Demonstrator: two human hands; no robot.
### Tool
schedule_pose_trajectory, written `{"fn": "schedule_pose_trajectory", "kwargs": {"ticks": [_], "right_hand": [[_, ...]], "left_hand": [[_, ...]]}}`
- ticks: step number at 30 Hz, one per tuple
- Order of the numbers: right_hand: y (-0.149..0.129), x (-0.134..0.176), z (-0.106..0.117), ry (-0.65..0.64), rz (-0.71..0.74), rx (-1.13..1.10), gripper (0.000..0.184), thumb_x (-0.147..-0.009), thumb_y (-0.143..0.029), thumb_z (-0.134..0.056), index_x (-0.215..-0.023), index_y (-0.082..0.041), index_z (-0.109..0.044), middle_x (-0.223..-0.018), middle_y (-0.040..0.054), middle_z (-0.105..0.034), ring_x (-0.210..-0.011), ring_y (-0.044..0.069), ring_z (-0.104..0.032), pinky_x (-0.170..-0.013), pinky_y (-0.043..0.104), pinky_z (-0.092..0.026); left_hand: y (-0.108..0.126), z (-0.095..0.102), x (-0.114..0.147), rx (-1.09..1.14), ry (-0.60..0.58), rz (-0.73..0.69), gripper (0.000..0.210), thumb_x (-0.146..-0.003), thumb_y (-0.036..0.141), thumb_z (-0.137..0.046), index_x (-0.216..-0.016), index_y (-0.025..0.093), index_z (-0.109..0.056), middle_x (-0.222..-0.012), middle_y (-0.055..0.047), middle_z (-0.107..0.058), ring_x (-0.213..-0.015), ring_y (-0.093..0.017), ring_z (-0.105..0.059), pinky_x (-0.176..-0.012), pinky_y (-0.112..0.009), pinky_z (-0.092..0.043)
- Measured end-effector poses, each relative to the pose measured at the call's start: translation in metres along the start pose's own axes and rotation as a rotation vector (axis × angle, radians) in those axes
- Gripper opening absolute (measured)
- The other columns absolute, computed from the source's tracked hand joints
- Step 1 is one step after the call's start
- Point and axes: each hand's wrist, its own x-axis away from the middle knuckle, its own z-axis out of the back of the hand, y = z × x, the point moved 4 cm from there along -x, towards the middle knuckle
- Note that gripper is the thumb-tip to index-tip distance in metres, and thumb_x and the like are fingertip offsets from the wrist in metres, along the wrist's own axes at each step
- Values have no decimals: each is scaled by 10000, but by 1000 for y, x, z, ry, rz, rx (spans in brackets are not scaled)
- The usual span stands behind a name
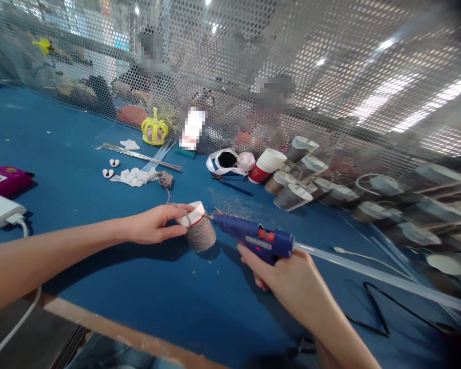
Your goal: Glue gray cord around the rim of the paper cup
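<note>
Right forearm [326, 318] nearest, the right hand [282, 274] grasps the glue gun [240, 228]; the left hand [157, 224] pinches the yarn-wrapped cup [202, 237]. Best keep its fingers [172, 233] clear of the nozzle [210, 217].

We see a paper cup [202, 237] tilted above the blue tabletop, its body wrapped in grey-brown cord [168, 196], with a white band and thin red line left bare at the rim. Our blue glue gun [259, 236], red light lit, points its nozzle at that line, a long translucent stick [369, 272] jutting from its back.
</note>
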Motion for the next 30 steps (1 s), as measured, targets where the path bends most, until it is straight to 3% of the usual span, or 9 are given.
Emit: {"fn": "schedule_pose_trajectory", "kwargs": {"ticks": [3, 7, 13, 17, 25, 30], "right_hand": [[-5, 3, 3, 23, 119, 44, 196, -693, -338, -481, -664, -225, -638, -345, -45, -507, -327, 123, -497, -366, 228, -378], [-10, 6, 6, 7, 165, 132, 246, -739, -313, -435, -638, -209, -634, -328, -35, -499, -299, 121, -466, -352, 232, -350], [-18, 11, 1, 2, 464, 343, 298, -680, -150, -397, -752, -218, -678, -354, -6, -511, -355, 146, -481, -392, 242, -323], [-22, 15, -6, 33, 580, 414, 369, -676, -82, -364, -786, -235, -681, -358, -2, -501, -375, 145, -474, -401, 240, -298], [11, 12, -4, -45, 447, 279, 246, -684, -256, -463, -811, -229, -672, -410, -8, -556, -393, 158, -505, -418, 270, -349], [18, -3, 2, -90, 290, 191, 251, -610, -249, -500, -791, -247, -675, -434, -16, -579, -423, 160, -539, -442, 264, -397]], "left_hand": [[-2, 0, 0, -21, 3, 11, 87, -807, 136, -425, -742, 124, -482, -1109, -141, -556, -1075, -193, -480, -917, -314, -357], [-4, -1, 0, -57, 1, 41, 91, -808, 157, -427, -759, 124, -496, -1105, -133, -560, -1093, -204, -469, -916, -311, -359], [-4, 0, 0, -82, 10, 49, 120, -812, 170, -423, -729, 119, -494, -1077, -134, -570, -1059, -204, -489, -894, -301, -372], [-2, 0, -1, -71, 14, 36, 133, -813, 162, -420, -701, 123, -480, -1076, -135, -572, -1056, -197, -493, -887, -302, -375], [-3, 0, -1, -58, 6, 35, 106, -809, 154, -423, -737, 117, -490, -1100, -150, -559, -1106, -212, -461, -906, -318, -367], [-2, 0, 0, -37, -1, -11, 86, -807, 142, -421, -760, 120, -489, -1132, -152, -544, -1117, -203, -452, -927, -315, -352]]}}
